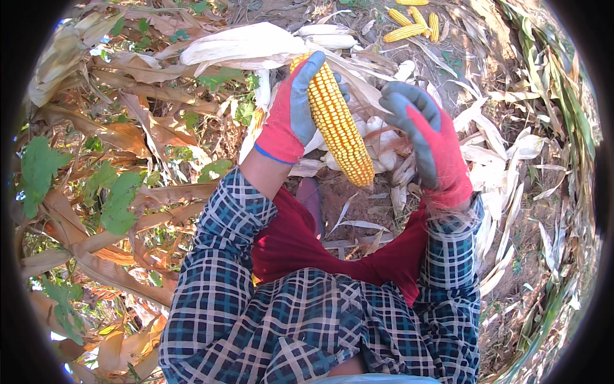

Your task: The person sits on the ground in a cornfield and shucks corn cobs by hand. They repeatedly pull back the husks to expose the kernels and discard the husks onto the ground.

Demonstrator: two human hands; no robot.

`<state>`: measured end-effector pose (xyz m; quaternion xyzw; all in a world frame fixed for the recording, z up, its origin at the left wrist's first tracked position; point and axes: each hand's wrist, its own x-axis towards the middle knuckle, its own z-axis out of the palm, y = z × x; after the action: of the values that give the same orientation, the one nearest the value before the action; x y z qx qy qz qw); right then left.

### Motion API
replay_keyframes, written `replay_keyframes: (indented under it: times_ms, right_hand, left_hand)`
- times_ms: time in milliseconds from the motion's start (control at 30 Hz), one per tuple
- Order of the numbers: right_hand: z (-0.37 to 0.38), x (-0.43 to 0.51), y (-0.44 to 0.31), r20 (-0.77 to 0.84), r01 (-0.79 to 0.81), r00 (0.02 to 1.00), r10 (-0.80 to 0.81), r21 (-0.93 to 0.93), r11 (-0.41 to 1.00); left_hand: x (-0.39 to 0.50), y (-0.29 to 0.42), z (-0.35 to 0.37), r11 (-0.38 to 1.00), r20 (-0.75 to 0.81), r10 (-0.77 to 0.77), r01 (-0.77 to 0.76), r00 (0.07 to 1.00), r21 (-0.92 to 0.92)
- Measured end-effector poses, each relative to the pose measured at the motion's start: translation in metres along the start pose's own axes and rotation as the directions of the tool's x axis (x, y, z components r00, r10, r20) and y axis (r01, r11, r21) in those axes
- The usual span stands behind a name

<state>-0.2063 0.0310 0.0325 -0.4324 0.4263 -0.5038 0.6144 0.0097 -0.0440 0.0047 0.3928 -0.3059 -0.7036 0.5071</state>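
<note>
My left hand (300, 103), in a red glove with a grey coated palm, grips a husked yellow corn cob (338, 122). The cob slants down to the right, its lower end free in the air, and its kernels are bare. To the right of it is my right hand (422, 125), gloved the same way, with bent fingers apart from the cob. Pale husk and corn silk (367, 96) lie by its fingertips; whether they are pinched there is unclear. Under both hands lies a heap of pale corn husks (379, 144).
Several husked cobs (407, 31) lie on the soil at the top right. Large pale husks (249, 43) sit beyond my left hand. Dry corn stalks (120, 259) and green leaves (120, 201) crowd the left. More stalks (571, 105) line the right rim.
</note>
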Motion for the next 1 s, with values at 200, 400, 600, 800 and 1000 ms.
replay_keyframes:
  times_ms: [200, 400, 600, 800, 1000]
  right_hand:
    - [0.068, 0.008, 0.043, -0.015, -0.136, 0.990, 0.138, -0.314, 0.940]
    - [0.049, -0.007, 0.046, 0.405, -0.452, 0.856, 0.321, 0.285, 0.845]
    - [0.053, -0.012, 0.050, 0.496, -0.657, 0.740, 0.455, 0.388, 0.646]
    - [0.059, -0.018, 0.061, 0.488, -0.645, 0.712, 0.505, 0.169, 0.745]
    - [0.052, -0.037, 0.062, 0.560, -0.704, 0.636, 0.530, 0.142, 0.695]
  left_hand:
    - [0.009, -0.004, 0.004, 0.961, 0.087, -0.246, 0.255, 0.965, -0.110]
    - [0.018, 0.002, -0.009, 0.968, 0.363, -0.226, 0.251, 0.904, -0.023]
    - [0.038, 0.000, -0.026, 0.978, 0.152, -0.053, 0.082, 0.987, -0.190]
    - [0.091, 0.014, -0.109, 0.995, -0.014, 0.067, -0.065, 0.998, 0.073]
    - [0.115, 0.057, -0.179, 0.975, -0.202, 0.202, -0.216, 0.958, -0.046]
